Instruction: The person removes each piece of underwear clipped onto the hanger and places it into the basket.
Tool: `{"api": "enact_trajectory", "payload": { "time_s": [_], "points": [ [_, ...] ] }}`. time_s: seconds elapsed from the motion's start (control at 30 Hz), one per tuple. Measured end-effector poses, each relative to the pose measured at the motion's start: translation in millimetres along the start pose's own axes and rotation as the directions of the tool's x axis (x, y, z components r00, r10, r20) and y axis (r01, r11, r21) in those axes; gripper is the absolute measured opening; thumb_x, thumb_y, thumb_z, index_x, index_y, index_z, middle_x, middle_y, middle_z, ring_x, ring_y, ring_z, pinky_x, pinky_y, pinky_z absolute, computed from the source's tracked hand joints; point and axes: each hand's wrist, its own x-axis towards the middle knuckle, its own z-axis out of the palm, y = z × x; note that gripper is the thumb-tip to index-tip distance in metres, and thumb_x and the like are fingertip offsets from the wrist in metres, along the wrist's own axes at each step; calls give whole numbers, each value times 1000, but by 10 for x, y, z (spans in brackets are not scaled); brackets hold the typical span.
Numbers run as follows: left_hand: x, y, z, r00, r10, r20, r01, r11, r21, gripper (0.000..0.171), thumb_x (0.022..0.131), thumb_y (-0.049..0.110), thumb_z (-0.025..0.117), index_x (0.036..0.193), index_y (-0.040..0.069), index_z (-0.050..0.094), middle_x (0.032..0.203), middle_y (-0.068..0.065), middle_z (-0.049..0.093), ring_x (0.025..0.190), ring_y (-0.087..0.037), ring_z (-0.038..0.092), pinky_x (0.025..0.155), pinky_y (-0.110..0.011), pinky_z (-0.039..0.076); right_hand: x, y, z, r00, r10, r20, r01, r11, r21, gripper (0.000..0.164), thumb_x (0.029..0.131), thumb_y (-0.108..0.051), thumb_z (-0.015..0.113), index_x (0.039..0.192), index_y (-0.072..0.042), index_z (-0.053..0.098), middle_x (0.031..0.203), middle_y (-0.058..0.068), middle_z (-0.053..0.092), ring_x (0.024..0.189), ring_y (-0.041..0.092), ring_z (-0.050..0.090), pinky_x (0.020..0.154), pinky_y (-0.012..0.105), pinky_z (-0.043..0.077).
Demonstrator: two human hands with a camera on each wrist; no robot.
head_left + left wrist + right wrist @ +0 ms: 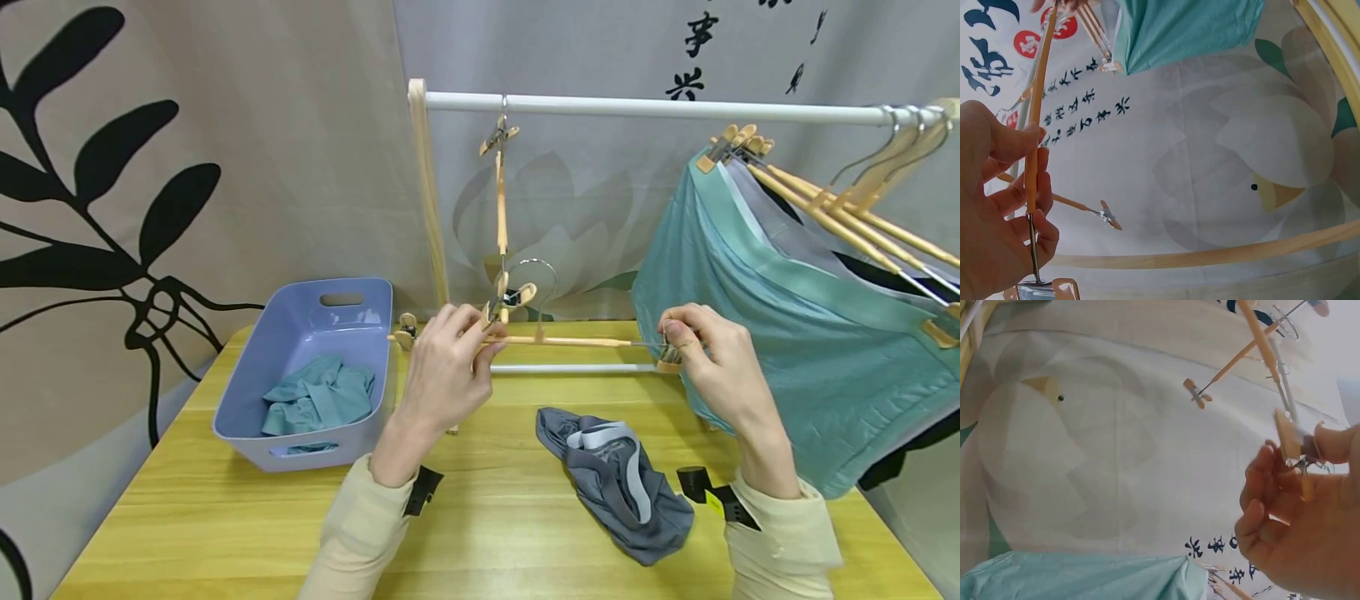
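Note:
A wooden clip hanger (577, 342) is held level over the table between both hands. My left hand (448, 367) grips its bar near the left end, thumb and fingers round the wood in the left wrist view. A clip (407, 332) sticks out beyond that hand. My right hand (708, 358) pinches the clip (669, 362) at the right end. In the right wrist view, thumb and fingers press that clip's handles (1307, 487). Below lies a crumpled dark grey garment (660, 517) with a lighter waistband, on the table (510, 533).
Another clip hanger (502, 204) hangs from the white rail (637, 105), end-on, behind my left hand. Teal shorts (690, 267) and grey ones hang at the right, near my right hand. A blue basket (240, 383) with teal cloth (322, 396) stands left.

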Motion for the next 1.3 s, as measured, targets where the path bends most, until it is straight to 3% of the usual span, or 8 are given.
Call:
{"api": "enact_trajectory", "payload": {
  "time_s": [0.23,0.37,0.5,0.6,0.8,1.0,1.2,1.3],
  "points": [
    [3,-11,8,1000,-24,-7,24,1000,3,4,81,10,66,81,5,66,81,-5,59,75,-20,53,62,-28,43,26,-41,76,984,-167,-64,156,977,-148,33,97,-22,43,104,5,60,99,19,59,94,28,45,80,37,35],
    [8,-10,25,1000,-12,-5,12,1000,26,4,82,11,65,81,7,67,82,-5,59,75,-21,51,61,-28,42,47,-132,177,927,-356,-119,304,899,-316,44,97,-32,41,111,4,59,109,25,53,100,42,39,84,49,34],
    [8,7,50,1000,11,11,-11,999,34,9,85,14,62,81,8,68,80,-4,57,73,-20,49,59,-27,39,27,-197,323,867,-496,-45,439,802,-405,40,97,-32,40,106,1,63,106,21,56,99,40,44,83,46,39],
    [8,23,64,1000,13,18,-13,1000,25,9,85,13,62,82,8,69,78,-4,55,72,-19,48,58,-26,38,-4,-205,414,852,-522,23,484,771,-413,40,98,-30,37,102,-2,65,97,16,60,91,34,52,76,42,46],
    [8,64,97,999,5,41,-6,999,31,8,84,12,63,85,12,70,73,0,51,70,-18,46,57,-25,35,-35,-135,474,879,-476,34,461,829,-317,16,89,-3,52,95,-2,67,79,9,59,66,22,50,55,31,40],
    [-9,117,192,1000,0,24,-1,999,34,7,83,15,65,90,13,67,82,-1,58,81,-20,51,67,-29,40,-34,-79,444,890,-456,13,442,854,-275,20,81,8,53,90,-1,67,75,9,57,65,21,45,56,30,38],
    [-52,233,333,982,155,-105,-143,983,117,27,77,4,64,102,12,62,108,-13,59,105,-31,51,85,-38,46,-19,-21,365,909,-416,-22,389,866,-313,17,81,7,55,90,0,68,71,10,55,65,24,48,57,33,41],
    [-102,317,460,966,243,-91,-231,965,126,34,71,-2,60,102,11,61,112,-11,58,107,-29,52,90,-34,46,-9,24,313,918,-395,-46,359,872,-333,16,81,7,56,90,0,68,71,11,56,67,26,50,59,36,43]
  ]
}}
